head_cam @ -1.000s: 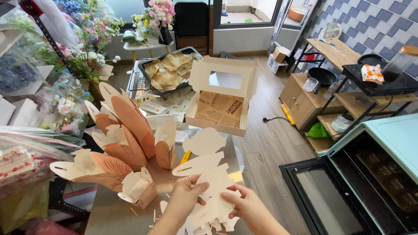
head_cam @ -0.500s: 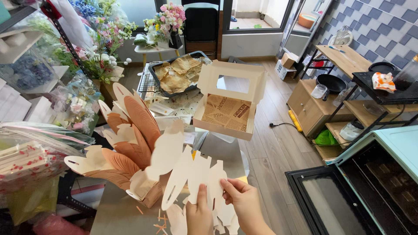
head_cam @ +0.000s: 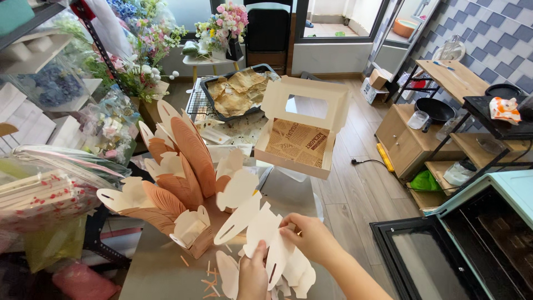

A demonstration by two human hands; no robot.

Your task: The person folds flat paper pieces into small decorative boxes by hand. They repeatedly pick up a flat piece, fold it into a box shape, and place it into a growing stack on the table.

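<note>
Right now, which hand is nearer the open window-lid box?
Right. The right hand grips the white petal cutouts just below the box; the left hand holds them lower, farther back.

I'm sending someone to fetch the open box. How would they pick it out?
On the steel worktable, past the peach and cream petal-shaped card wrappers, stands a cream cardboard box. Alone there, it has a raised windowed lid and newsprint-patterned brown lining.

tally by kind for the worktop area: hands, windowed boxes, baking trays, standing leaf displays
Hands: 2, left hand and right hand, both on the white card cutouts
Open windowed box: 1
Baking tray lined with browned paper: 1
Standing leaf display, orange and white: 1
Total: 5
</note>
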